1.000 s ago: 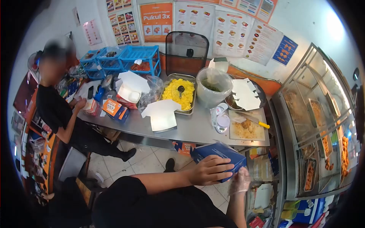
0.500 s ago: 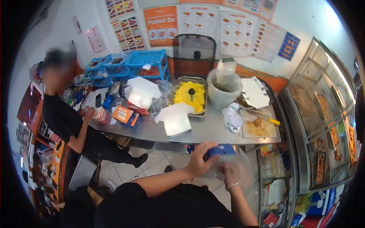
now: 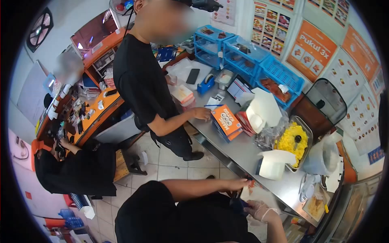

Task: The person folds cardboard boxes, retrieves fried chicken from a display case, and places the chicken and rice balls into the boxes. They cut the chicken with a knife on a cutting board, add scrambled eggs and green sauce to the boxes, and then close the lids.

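Observation:
My left hand (image 3: 239,185) is bare and reaches to the near edge of the steel counter (image 3: 239,152). Its fingers are closed over the top of a dark blue box (image 3: 236,202) held low in front of my body. My right hand (image 3: 259,210) wears a clear plastic glove and sits just right of the box, against a bit of thin clear plastic. Whether it grips anything is unclear. A small white and orange scrap (image 3: 247,191) shows between the hands.
A co-worker in black (image 3: 146,89) stands at the counter's left, a hand by an orange box (image 3: 227,120). On the counter are a tray of yellow rice (image 3: 292,141), a white open carton (image 3: 270,165) and blue crates (image 3: 259,60). Another person (image 3: 77,170) sits by an orange desk.
The view has swung left, so the counter now runs diagonally to the right. My hands with the blue box have drawn in close to the counter edge.

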Available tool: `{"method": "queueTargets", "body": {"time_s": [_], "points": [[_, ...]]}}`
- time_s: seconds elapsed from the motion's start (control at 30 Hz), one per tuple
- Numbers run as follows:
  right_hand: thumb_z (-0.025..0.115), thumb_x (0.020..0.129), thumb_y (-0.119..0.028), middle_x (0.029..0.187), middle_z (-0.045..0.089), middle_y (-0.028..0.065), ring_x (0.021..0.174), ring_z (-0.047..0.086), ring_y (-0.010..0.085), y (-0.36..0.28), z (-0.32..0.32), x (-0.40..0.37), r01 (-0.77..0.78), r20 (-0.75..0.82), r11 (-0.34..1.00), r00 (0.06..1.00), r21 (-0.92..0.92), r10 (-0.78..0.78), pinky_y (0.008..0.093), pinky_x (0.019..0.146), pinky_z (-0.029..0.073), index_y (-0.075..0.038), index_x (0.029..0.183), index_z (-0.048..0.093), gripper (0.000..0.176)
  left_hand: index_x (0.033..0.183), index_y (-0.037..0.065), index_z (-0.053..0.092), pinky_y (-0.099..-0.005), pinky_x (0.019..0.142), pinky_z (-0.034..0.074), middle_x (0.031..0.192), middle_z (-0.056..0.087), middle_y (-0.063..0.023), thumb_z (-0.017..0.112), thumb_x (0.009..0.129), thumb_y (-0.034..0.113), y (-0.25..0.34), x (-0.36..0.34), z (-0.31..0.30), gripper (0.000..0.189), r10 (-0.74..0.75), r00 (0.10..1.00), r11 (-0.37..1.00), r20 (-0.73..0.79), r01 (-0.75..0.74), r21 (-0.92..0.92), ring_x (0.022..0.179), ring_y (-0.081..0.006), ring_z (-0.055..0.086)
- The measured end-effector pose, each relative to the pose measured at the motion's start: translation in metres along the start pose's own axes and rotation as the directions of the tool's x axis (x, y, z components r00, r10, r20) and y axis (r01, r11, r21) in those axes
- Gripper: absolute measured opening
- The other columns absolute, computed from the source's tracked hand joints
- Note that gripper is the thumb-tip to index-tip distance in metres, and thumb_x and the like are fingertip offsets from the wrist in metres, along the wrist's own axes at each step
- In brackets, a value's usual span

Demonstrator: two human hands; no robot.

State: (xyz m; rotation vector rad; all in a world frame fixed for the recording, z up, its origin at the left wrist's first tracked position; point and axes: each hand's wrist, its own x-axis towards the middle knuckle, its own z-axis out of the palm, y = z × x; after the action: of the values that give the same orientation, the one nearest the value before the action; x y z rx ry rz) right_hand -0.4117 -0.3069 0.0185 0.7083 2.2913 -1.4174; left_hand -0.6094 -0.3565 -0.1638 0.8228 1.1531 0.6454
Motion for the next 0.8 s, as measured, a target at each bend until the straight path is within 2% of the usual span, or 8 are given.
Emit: {"method": "queueTargets", "body": {"time_s": [0.07,0.17,0.23,0.37,0.5,0.57,0.63,0.8], "points": [[0.065,0.094,-0.01,0.081,0.068,0.0077,0.077,0.068,0.0184,-0.01,-0.004,0.025,-0.186,0.08,0.942,0.982,0.278,0.17,0.0352,0.068,0.053,-0.005,0.103,0.07,0.011,0.154,0.008,0.041,-0.0459,0.122,0.024,0.163,0.029,-0.021,0.037,0.106,0.058,-0.003,-0.035,-0.007,0.069,0.116,0.982,0.849,-0.149,-0.02,0.527,0.151,-0.0402,0.025],[0.066,0.097,-0.012,0.081,0.065,-0.002,0.075,0.062,0.0072,-0.01,0.005,0.045,-0.36,0.243,0.708,0.933,0.607,0.266,0.0264,0.063,0.049,-0.005,0.101,0.07,0.009,0.152,0.008,0.043,-0.0481,0.123,0.02,0.161,0.031,-0.0221,0.051,0.104,0.049,0.053,-0.118,-0.033,0.064,0.534,0.827,0.758,-0.177,-0.376,0.533,0.152,-0.0418,0.02],[0.065,0.1,-0.015,0.081,0.062,-0.0023,0.07,0.059,0.0103,-0.014,0.005,0.055,-0.387,0.272,0.553,0.92,0.737,0.281,0.0286,0.063,0.051,-0.003,0.105,0.069,0.013,0.147,0.007,0.046,-0.0491,0.123,0.021,0.16,0.031,-0.0221,0.058,0.102,0.041,0.072,-0.152,-0.047,0.059,0.541,0.84,0.719,-0.053,-0.428,0.548,0.152,-0.041,0.021],[0.062,0.103,-0.024,0.081,0.062,-0.0007,0.072,0.061,0.0124,0.011,0.011,0.079,-0.401,0.255,0.623,0.915,0.671,0.314,0.0306,0.065,0.053,-0.001,0.106,0.069,0.024,0.129,0.005,0.054,-0.0503,0.121,0.023,0.158,0.035,-0.022,0.07,0.096,0.028,0.058,-0.153,-0.051,0.043,0.565,0.825,0.751,0.011,-0.519,0.408,0.149,-0.0398,0.026],[0.059,0.103,-0.026,0.081,0.065,0.006,0.072,0.066,0.017,0.003,0.004,0.096,-0.374,0.237,0.729,0.927,0.574,0.29,0.0343,0.065,0.054,0.002,0.108,0.068,0.029,0.125,0.003,0.052,-0.0432,0.109,0.042,0.137,0.051,-0.0239,0.07,0.092,0.015,0.078,-0.16,-0.052,0.039,0.366,0.854,0.924,-0.37,-0.284,0.257,0.133,-0.043,0.047],[0.057,0.104,-0.025,0.081,0.068,0.0148,0.071,0.07,0.0243,0.0,-0.001,0.099,-0.044,0.058,0.996,0.998,0.073,0.04,0.0381,0.066,0.055,0.001,0.11,0.067,0.029,0.126,0.002,0.052,-0.0408,0.103,0.047,0.13,0.054,-0.0236,0.067,0.092,0.014,0.067,-0.152,-0.05,0.04,0.447,0.803,0.875,-0.393,-0.302,0.378,0.127,-0.0438,0.051],[0.056,0.104,-0.025,0.081,0.068,0.0177,0.071,0.07,0.0272,-0.059,-0.022,0.101,-0.186,0.048,0.981,0.982,0.046,0.184,0.0406,0.067,0.055,0.001,0.109,0.066,0.028,0.126,0.002,0.052,-0.0448,0.107,0.044,0.132,0.055,-0.0213,0.065,0.093,0.018,0.066,-0.146,-0.052,0.039,0.595,0.729,0.634,-0.339,-0.167,0.755,0.13,-0.0429,0.05],[0.054,0.104,-0.026,0.08,0.069,0.0197,0.07,0.071,0.0317,-0.084,-0.039,0.113,-0.285,0.011,0.959,0.959,0.004,0.285,0.0458,0.069,0.055,-0.001,0.104,0.065,0.028,0.122,0.002,0.055,-0.05,0.111,0.039,0.13,0.058,-0.0185,0.065,0.094,0.023,0.094,-0.147,-0.087,0.036,0.644,0.765,0.314,0.019,-0.287,0.905,0.131,-0.0419,0.049]]}}
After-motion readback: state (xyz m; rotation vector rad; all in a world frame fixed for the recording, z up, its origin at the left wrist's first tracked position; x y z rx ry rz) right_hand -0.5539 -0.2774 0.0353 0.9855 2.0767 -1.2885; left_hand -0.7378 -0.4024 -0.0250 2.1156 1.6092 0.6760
